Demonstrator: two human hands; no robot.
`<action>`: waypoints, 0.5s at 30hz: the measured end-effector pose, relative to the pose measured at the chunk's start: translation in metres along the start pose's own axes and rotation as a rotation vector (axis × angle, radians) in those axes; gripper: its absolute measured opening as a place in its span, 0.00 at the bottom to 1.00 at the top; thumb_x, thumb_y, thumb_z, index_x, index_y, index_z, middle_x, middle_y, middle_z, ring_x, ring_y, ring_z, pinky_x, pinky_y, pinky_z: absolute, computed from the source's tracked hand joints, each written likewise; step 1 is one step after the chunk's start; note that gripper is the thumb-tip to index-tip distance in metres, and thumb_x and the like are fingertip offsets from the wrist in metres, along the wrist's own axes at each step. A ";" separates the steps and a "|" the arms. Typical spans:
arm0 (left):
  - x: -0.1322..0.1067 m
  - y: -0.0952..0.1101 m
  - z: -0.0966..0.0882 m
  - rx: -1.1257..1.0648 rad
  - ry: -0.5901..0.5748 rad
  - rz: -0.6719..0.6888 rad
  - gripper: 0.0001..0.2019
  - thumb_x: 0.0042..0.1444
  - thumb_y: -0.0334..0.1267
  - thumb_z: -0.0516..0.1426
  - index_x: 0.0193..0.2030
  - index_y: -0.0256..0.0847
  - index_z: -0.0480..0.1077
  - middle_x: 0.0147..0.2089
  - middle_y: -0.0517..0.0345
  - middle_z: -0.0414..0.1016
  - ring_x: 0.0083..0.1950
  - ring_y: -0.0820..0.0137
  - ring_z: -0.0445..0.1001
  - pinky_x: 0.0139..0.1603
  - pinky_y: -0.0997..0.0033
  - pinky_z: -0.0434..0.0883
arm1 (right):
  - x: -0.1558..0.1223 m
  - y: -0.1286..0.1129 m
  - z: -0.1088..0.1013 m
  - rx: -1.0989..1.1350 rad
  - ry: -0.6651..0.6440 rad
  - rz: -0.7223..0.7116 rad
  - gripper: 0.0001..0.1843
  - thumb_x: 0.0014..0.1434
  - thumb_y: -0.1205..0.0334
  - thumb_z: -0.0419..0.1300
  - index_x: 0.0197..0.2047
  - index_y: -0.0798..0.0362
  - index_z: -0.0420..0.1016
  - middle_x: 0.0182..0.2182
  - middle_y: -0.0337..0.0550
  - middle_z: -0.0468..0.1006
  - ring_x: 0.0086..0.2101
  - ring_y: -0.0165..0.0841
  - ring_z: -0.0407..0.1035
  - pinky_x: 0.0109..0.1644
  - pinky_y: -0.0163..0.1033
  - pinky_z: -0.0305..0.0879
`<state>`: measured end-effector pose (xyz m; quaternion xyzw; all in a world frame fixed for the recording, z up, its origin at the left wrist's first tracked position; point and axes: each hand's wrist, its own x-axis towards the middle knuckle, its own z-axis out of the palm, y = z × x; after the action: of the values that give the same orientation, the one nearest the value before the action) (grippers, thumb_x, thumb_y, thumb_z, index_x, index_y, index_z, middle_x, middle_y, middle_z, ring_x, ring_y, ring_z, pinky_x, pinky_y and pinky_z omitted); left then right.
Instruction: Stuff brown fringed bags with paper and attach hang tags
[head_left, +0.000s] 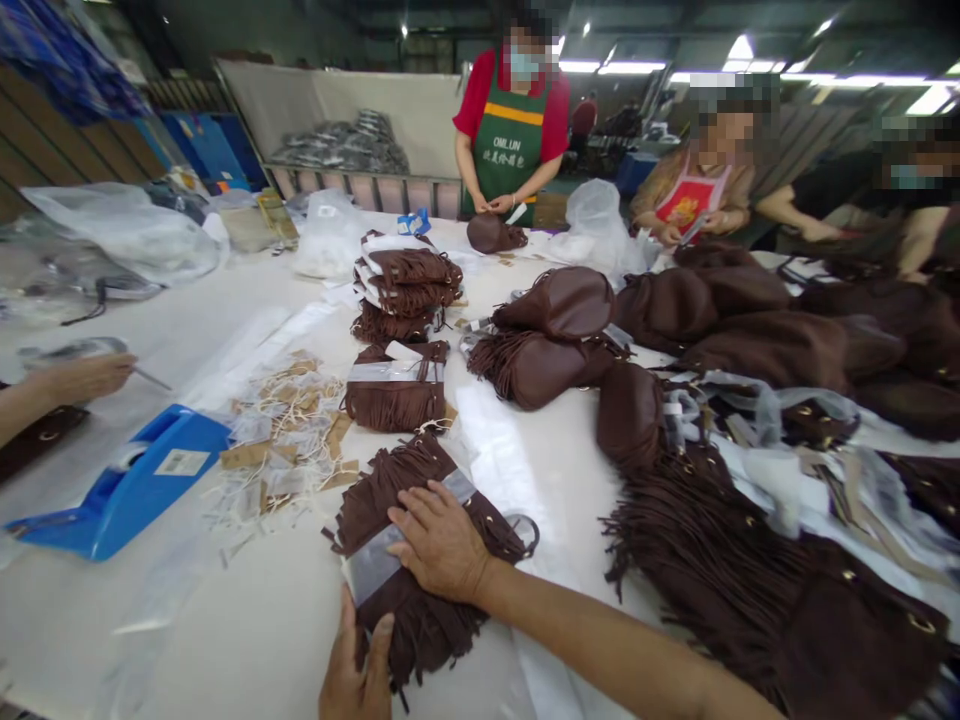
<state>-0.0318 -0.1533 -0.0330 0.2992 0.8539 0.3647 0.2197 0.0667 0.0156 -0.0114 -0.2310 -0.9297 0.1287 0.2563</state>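
A dark brown fringed bag (427, 625) lies on the table in front of me, with a whitish translucent strip (373, 568) across its middle. My right hand (442, 540) rests flat on the bag and strip, fingers stretched out. At the bag's near left edge is my left hand (356, 665), its thumb and fingers apart beside the strip's end. A dark ring-like piece (531, 535) sticks out at the bag's right side. Just beyond lies another fringed bag (397, 405) with a clear band around it, and a stack of similar ones (409, 275) stands behind.
A blue tape dispenser (161, 485) and a heap of strung brown tags (289, 430) lie left. Another person's hand (82, 378) holds a thin tool there. Brown bags (780, 350) pile up on the right. Three co-workers stand across the table, one in a green apron (510, 145).
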 end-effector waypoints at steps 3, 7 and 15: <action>0.000 0.003 0.001 0.034 0.031 -0.021 0.37 0.59 0.57 0.50 0.69 0.37 0.54 0.69 0.49 0.59 0.69 0.57 0.58 0.68 0.60 0.58 | 0.000 0.001 -0.001 0.001 -0.006 0.004 0.25 0.66 0.51 0.52 0.61 0.56 0.66 0.58 0.54 0.70 0.59 0.43 0.60 0.67 0.56 0.47; -0.004 0.008 0.006 0.120 0.056 -0.064 0.35 0.60 0.58 0.49 0.68 0.37 0.58 0.66 0.45 0.64 0.65 0.53 0.65 0.64 0.56 0.64 | 0.002 0.000 0.001 -0.012 -0.021 0.009 0.25 0.66 0.50 0.51 0.61 0.57 0.66 0.58 0.54 0.70 0.59 0.42 0.60 0.67 0.56 0.47; 0.023 -0.006 -0.037 0.162 -0.114 0.305 0.26 0.54 0.58 0.54 0.49 0.40 0.74 0.52 0.43 0.77 0.43 0.55 0.79 0.44 0.60 0.77 | -0.019 0.004 -0.052 -0.057 0.078 0.112 0.25 0.67 0.54 0.51 0.64 0.54 0.61 0.62 0.53 0.64 0.62 0.43 0.56 0.66 0.55 0.51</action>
<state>-0.0730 -0.1593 -0.0175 0.4621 0.8115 0.3063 0.1848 0.1105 0.0154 0.0222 -0.2946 -0.9080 0.1071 0.2780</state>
